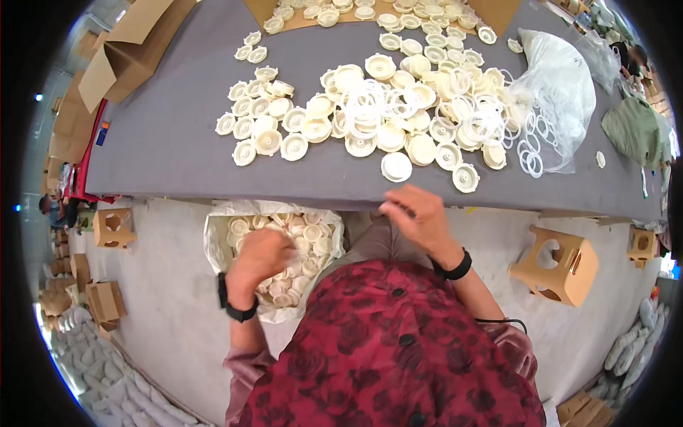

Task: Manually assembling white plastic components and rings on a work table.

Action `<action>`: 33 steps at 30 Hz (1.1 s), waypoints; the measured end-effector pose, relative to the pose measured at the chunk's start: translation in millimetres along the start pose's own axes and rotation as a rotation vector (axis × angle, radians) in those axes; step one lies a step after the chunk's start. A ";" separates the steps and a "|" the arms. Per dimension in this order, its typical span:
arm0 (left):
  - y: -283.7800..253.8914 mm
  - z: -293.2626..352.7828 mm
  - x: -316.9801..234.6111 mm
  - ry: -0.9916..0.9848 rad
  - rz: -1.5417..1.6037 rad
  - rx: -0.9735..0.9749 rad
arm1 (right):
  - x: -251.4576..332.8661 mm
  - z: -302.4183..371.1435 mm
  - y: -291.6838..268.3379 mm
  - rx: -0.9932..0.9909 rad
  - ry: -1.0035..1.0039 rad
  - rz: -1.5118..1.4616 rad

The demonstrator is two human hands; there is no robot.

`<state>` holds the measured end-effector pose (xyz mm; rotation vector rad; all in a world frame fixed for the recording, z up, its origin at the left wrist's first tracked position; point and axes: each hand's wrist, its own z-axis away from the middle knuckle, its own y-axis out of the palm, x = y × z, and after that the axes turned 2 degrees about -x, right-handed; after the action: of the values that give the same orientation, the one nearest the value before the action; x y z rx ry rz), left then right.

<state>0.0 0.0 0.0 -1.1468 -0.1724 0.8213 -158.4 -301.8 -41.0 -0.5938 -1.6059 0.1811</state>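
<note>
My left hand [265,255] hangs over a white-lined bag [213,245] filled with cream plastic caps [313,233]. Its fingers bend downward and are blurred, so what they hold, if anything, does not show. At the table's front edge is my right hand [421,219], fingers loosely curved and apart with nothing visible in them. A pale round cap [396,167] lies on the table just beyond it, beside another cap [466,178] with its inner side up. Behind these spreads a pile of cream caps, with white sealing rings [364,107] heaped on top.
A clear plastic bag [565,78] spills more rings at the table's right. An open carton [260,13] at the far edge holds caps. Another cardboard box [131,53] stands at the far left. Brown stools [562,265] stand on the floor under the grey table [163,156].
</note>
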 end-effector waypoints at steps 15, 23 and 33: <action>11.0 -101.7 -110.0 0.259 0.604 -0.610 | -21.8 -94.6 -38.4 -0.431 -0.189 0.672; 21.7 -152.6 -134.3 0.262 0.368 -0.722 | -29.2 -87.2 -55.9 -0.619 -0.181 0.525; 24.8 -151.5 -152.6 0.314 0.333 -0.771 | -25.9 -92.1 -40.3 -0.381 -0.241 0.614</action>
<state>-41.1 -207.7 -44.7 -2.0553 -0.0294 0.8754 -80.0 -369.3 -32.8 -1.4013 -1.6563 0.4166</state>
